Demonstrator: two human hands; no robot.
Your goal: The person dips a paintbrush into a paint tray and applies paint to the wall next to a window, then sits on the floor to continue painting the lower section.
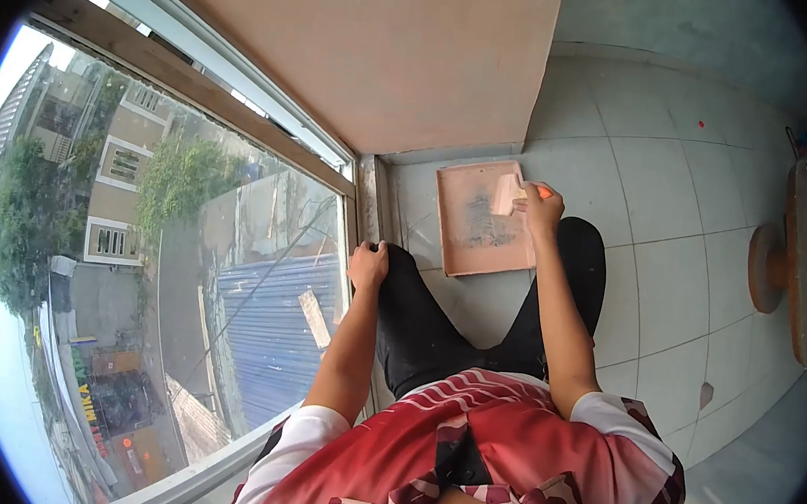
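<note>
A: Entry, head view. Person crouches or sits on the tiled floor point(679, 171) beside a big window point(153, 259). Right hand point(536, 206) is out in front over the right knee, at the right edge of a square pinkish tile point(478, 220) lying flat on the floor.

B: Grip state?

A: Fingers curled closed around a small tool point(508, 192). It has a pale flat blade resting on the tile's upper right corner, and an orange bit shows just past the knuckles, probably the handle. Looks like a scraper or small trowel; too small to say which.

B: Tile condition?

A: Grey smear down its middle, the rest bare pink. It lies just below the bottom edge of a large brown board point(373, 48) leaning against the wall, and close to the window frame.

B: Left hand?

A: Left hand point(368, 266) sits on the left knee, right by the window frame's lower corner. Fingers bent loosely down, gripping nothing that I can see. My judgement: it braces the body while the other arm reaches.

B: Other items?

A: Far right, well apart, a round wooden stool or spool point(801, 258) with small bits on top, not identifiable.
</note>
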